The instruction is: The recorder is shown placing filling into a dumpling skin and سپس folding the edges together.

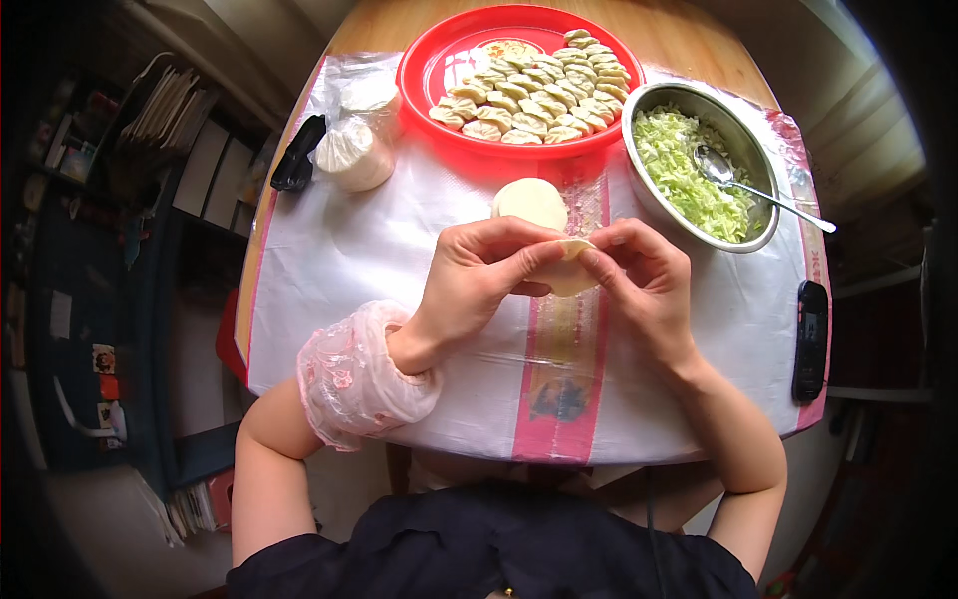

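Between my two hands, above the middle of the table, is a dumpling [567, 278] of pale dough, its upper edge pinched by the fingertips. My left hand [477, 270] is closed on its left side, thumb and forefinger pressed together. My right hand [647, 280] is closed on the right side, thumb against the edge. Any filling inside is hidden. Just beyond the fingers lies a stack of round dough wrappers [531, 202]. To the right stands a steel bowl [768, 225] of shredded green filling [689, 170], with a metal spoon [763, 192] resting in it.
A red round tray [424, 55] at the far side carries rows of shaped dumplings [539, 95]. Plastic-wrapped white stacks [356, 155] and a black case-like object [298, 155] sit at far left. A black phone-like device [810, 339] lies by the right edge. Plastic sheeting [399, 240] covers the table.
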